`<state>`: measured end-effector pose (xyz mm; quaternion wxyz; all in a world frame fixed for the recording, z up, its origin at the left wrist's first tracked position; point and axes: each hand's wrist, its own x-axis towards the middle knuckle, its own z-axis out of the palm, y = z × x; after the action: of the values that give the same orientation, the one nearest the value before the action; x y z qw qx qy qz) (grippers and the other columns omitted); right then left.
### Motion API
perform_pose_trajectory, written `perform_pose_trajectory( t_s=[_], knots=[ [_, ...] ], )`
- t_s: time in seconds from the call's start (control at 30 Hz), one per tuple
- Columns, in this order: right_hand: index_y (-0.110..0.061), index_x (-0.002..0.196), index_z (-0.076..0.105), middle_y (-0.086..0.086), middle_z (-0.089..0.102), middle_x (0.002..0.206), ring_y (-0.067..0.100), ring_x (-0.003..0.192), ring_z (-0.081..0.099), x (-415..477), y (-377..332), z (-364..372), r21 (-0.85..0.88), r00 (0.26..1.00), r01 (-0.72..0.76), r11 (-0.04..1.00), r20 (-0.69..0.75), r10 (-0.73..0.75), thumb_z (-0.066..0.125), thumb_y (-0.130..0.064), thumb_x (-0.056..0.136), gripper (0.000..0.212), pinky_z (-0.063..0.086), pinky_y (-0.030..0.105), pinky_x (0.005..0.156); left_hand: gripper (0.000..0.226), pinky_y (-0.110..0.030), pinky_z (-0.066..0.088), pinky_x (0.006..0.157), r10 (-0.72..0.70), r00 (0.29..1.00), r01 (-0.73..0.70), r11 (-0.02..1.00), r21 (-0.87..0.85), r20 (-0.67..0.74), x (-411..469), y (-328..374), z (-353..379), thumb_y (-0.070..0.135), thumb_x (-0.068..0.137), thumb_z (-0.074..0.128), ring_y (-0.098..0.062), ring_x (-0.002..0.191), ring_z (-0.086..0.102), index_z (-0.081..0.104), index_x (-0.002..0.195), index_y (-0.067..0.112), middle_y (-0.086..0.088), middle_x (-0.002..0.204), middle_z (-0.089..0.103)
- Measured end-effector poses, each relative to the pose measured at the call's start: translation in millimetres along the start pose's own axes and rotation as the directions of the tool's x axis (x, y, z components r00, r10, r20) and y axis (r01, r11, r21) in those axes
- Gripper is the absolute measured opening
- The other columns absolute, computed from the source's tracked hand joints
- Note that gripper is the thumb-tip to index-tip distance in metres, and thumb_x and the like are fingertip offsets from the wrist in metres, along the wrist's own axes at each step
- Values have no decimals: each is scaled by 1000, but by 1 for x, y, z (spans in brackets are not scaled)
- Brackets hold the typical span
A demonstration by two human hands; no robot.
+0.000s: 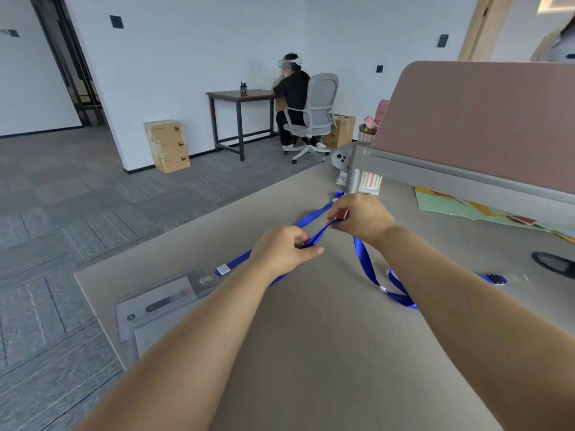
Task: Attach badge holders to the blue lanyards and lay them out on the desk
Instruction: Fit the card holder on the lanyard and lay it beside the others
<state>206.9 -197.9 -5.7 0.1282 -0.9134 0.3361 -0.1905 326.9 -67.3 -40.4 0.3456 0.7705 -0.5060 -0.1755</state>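
In the head view, you are pinching the blue lanyard (320, 234) with both hands above the desk (311, 343). Your left hand (284, 248) is nipping the strap between thumb and curled fingers. Your right hand (361, 217), at about one o'clock from it, is pinching the same strap with its fingers folded under, and a short length is running taut between them.

From your left hand the strap is trailing toward eight o'clock to a white clip (223, 269), which is lying just beside the top of a badge holder (161, 301). Blur is hiding whether the clip is hooked in. You appear to be at the laying-out stage, straightening this lanyard. The next move is asking you to lower the strap flat without twists and without dragging the holder.

The strap is a thin, glossy woven ribbon that is draping limply. The holder is a clear, flat plastic sleeve and probably slippery on the smooth, matt grey-beige desk.

From your right hand more blue ribbon (368, 269) is looping toward five o'clock. Whether it is the same lanyard is unclear. A black buckle (496, 279) is lying at four o'clock
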Motion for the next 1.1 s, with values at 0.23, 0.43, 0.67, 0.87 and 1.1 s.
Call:
perform_pose_trajectory(
  t_s=[0.23,0.43,0.67,0.87,1.1],
  knots=[
    [-16,88,72,-3,63,84,14,79,57,12,27,-9,0,997,-80,997,-17,80,72,-15,76,11,52,32,77,25,-34,50,79,-30,993,8,981,192,115,23,-22,-15,28,84,64,-22,83,67,63,59,23,0,81,74],
    [-15,89,74,-2,67,84,11,79,60,18,42,-6,83,993,-64,994,105,55,74,-12,74,15,47,22,77,44,-24,40,83,-114,983,68,956,284,146,32,-23,-17,33,78,70,-14,95,56,58,119,21,1,113,62],
    [-10,91,72,8,70,78,14,72,57,34,51,3,91,980,-97,991,184,79,63,-17,85,12,47,24,71,40,-40,49,77,177,983,-181,931,316,42,39,6,18,48,81,60,-23,87,59,60,101,13,-5,101,59],
    [-14,93,69,3,65,90,19,90,59,51,71,8,31,979,-145,989,150,139,70,-20,80,15,47,26,79,34,-29,47,85,69,995,-78,989,128,75,57,-9,28,28,83,67,-18,90,61,60,115,18,-3,103,67],
    [-11,84,71,0,63,80,11,68,55,53,94,15,128,966,-222,967,161,200,74,-10,74,11,43,18,60,33,-23,44,83,8,993,-2,999,-47,120,72,-14,22,40,79,67,-10,92,62,64,106,21,3,102,66]
  ],
)
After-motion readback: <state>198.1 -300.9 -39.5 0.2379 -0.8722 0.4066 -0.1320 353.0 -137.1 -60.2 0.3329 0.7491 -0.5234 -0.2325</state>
